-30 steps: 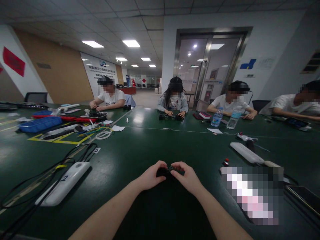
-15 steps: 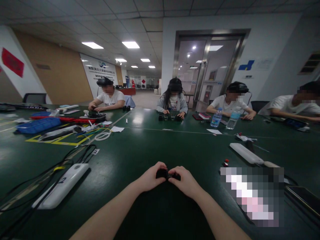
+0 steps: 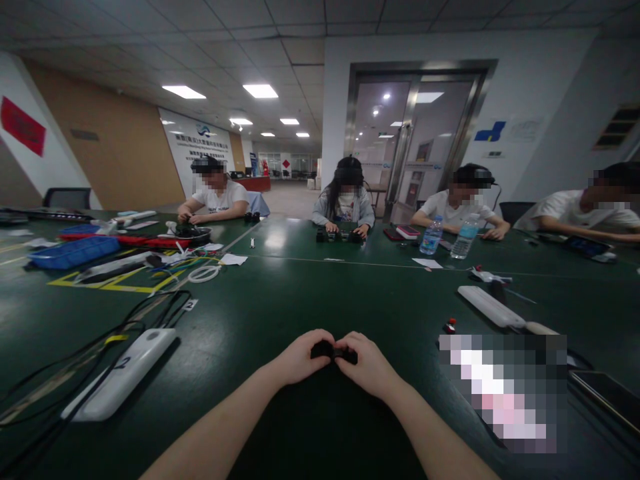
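Small dark object (image 3: 323,349), one: near centre, at the green table (image 3: 280,297). Your left hand (image 3: 306,357) and right hand (image 3: 369,363): curled narrow, both holding it. White case (image 3: 127,370) marked "2": near left.

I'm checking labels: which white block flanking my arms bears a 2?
The left block, with a dark 2 on top; the right block shows no visible number.

Ceiling lights (image 3: 260,91) glowed | metal-framed glass doors (image 3: 383,140) stood behind | tan wall (image 3: 120,153) ran left | green table (image 3: 280,300) filled foreground
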Demonstrator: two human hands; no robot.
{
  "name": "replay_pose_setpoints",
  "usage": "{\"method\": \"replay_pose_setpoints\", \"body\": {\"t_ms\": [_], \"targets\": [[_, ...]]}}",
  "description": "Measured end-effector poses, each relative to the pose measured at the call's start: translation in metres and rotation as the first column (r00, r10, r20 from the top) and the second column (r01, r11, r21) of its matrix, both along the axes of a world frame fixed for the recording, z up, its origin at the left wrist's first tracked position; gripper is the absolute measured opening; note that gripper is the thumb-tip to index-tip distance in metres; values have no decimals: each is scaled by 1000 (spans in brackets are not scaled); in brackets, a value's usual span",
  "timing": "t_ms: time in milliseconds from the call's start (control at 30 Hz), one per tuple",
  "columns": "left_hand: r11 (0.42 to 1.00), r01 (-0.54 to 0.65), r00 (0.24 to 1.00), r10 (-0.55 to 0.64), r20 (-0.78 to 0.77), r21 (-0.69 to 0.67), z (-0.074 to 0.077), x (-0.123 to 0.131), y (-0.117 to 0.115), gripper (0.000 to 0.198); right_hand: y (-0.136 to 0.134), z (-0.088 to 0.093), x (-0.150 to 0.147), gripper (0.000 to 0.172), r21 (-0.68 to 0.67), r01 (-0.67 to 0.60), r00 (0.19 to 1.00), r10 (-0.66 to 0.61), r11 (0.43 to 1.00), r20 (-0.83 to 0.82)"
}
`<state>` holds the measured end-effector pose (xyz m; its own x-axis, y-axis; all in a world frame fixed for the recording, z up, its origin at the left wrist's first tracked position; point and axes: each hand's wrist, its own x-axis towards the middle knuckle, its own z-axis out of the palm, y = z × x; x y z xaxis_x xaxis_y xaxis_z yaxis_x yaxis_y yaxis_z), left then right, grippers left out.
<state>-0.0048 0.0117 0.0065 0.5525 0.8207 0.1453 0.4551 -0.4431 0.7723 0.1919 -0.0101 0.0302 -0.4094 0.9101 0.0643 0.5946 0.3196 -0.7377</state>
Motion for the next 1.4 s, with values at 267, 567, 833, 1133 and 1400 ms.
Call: {"method": "replay_pose_setpoints", "body": {"t_ms": [267,567,833,1133,1400], "targets": [[1000,0,1000,0,-4,29,-3,1,2,26,2,-2,2,20,19,-22,1000,22,1000,11],[998,27,1000,-28,13,55,-5,0,3,27,5,-6,3,21,-8,-3,1000,4,1000,20],[991,84,989,-70,-130,102,-2,-7,3,33,11,-12,11,32,-24,70,997,-70,997,-20],[661,-717,581,743,-333,223,2,-135,37,35,29,-23,45,29,-117,324,936,-336,939,-107],[167,-919,68,960,-273,357,-14,-176,39,41,34,-31,47,28,-127,327,924,-345,937,-167]]}}
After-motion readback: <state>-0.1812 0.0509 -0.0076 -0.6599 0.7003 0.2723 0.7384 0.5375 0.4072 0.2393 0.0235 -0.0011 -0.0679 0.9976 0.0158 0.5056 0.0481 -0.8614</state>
